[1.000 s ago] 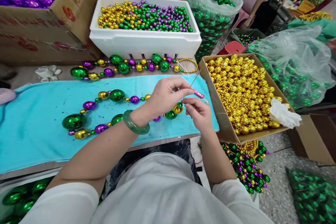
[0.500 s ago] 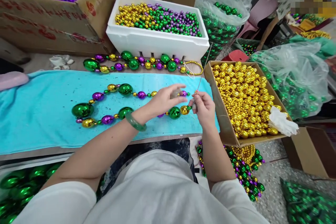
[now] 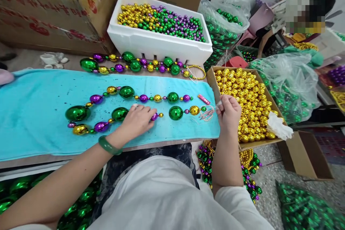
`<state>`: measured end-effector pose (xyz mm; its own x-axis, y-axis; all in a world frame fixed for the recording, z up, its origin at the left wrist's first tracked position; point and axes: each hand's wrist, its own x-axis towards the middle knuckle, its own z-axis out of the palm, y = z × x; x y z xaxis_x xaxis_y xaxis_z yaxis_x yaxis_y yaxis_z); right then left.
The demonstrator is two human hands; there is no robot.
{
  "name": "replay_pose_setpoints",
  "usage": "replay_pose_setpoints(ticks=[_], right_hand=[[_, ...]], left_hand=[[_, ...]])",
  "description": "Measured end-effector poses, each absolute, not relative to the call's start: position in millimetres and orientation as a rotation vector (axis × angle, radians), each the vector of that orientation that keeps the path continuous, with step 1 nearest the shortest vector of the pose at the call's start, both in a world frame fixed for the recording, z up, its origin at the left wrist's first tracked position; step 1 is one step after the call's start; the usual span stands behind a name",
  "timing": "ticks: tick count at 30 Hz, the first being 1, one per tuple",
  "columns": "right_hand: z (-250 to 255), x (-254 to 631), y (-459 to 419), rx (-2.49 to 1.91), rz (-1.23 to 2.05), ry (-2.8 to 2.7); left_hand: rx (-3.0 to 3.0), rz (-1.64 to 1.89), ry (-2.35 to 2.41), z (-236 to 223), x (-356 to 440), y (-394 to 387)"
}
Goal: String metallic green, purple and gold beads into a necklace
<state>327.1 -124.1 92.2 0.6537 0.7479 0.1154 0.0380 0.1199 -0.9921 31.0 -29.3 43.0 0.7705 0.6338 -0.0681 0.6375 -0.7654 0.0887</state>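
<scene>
My left hand rests on the near side of a loop of beads on the blue towel, its fingers curled over the strand between a large green bead and a purple bead. The covered beads are hidden. My right hand is closed in a pinch beyond the strand's right end, on a thin pale thread. A large green bead and a gold bead lie between the hands. The far row ends in a purple bead near a small red-and-yellow stick.
The blue towel covers the table. A finished-looking necklace lies behind it, before a white foam box of small beads. A carton of gold beads stands right; a purple-bead carton stands back left. Another person's arm shows.
My left hand has moved left and down onto the near strand. My right hand has drawn right, away from the bead ends, uncovering the stick and loose thread. The view has shifted slightly.
</scene>
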Motion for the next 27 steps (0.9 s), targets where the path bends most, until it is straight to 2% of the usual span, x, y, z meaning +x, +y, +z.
replay_pose_setpoints(ticks=[4, 9, 13, 20, 27], right_hand=[[69, 312, -119, -1.426, 0.784, -0.702], [62, 283, -118, -1.413, 0.916, -0.743], [84, 277, -126, -1.377, 0.812, -0.829], [104, 309, -140, -1.396, 0.402, -0.772], [86, 349, -136, -1.375, 0.445, -0.612]], left_hand=[[2.816, -0.145, 1.147, 47, 27, -25], [2.644, 0.271, 0.862, 49, 70, -34], [2.519, 0.457, 0.578, 44, 122, -45], [2.596, 0.236, 0.650, 33, 136, -40], [2.680, -0.025, 0.875, 25, 111, -37]])
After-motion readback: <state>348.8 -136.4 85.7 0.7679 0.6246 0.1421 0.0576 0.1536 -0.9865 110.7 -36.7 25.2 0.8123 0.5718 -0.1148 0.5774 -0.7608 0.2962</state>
